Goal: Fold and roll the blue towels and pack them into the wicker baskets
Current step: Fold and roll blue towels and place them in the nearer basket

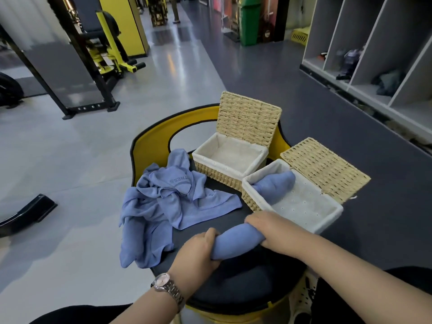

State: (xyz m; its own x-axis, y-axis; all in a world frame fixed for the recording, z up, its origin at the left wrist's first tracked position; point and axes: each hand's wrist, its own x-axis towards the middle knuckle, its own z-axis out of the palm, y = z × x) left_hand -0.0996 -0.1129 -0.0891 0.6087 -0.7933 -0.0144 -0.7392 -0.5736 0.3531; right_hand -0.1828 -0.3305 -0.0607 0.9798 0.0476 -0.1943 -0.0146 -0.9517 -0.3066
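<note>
Now, from the head camera, the left hand and right hand each grasp an end of a rolled towel on the dark seat. Another roll lies in the near basket, beside the empty far basket. Loose towels sit left.

One piece of lettering is legible: on the crumpled blue towel heaped beyond the left hand, tone-on-tone capitals show upside down to the camera, and the readable part spells "TNESS", with a curved line stitched beside it. The start of the word disappears into a fold, so the rest can't be made out. The wristwatch on the left wrist shows a pale dial, too small to read. Far beyond both hands, the panels beside the green bin carry marks that are too blurred to read.
</note>
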